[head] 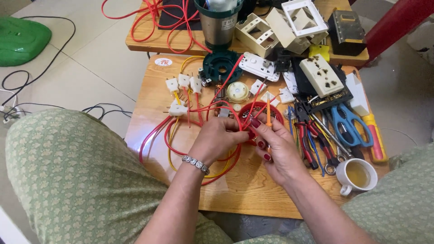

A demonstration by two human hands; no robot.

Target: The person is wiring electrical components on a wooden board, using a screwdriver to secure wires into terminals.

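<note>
Red wires (181, 151) looped across near-centre of wooden board (149, 104), bunched ends pinched in both hands. Far end of board butts against second wooden table (140, 40), more red wire coiled there, plus steel cylinder (218, 25) and cream switch frames (280, 27).

Left hand (216, 139): fingers closed together around wire bundle, silver bracelet (195, 164) on wrist. Right hand (276, 144): thumb and fingers clamped on thin orange screwdriver (268, 113), tip pointing far, also touching wire ends. Hands touching at centre, just near of red round dish (261, 113).

Right of hands: blue-handled scissors (346, 124), red-handled pliers (309, 135), yellow-red tool handle (376, 135) at right edge. White cup (357, 175) of yellowish liquid near-right, well clear of wires. Cream socket plate (322, 74) sitting on black base, far right.

Far of hands: dark green round part (221, 63), small cream disc (238, 91). Far left: cluster of small white plugs (183, 83) with yellow and red leads.

Green patterned fabric over knees at both near corners. Green object (22, 38) on floor, far left.
</note>
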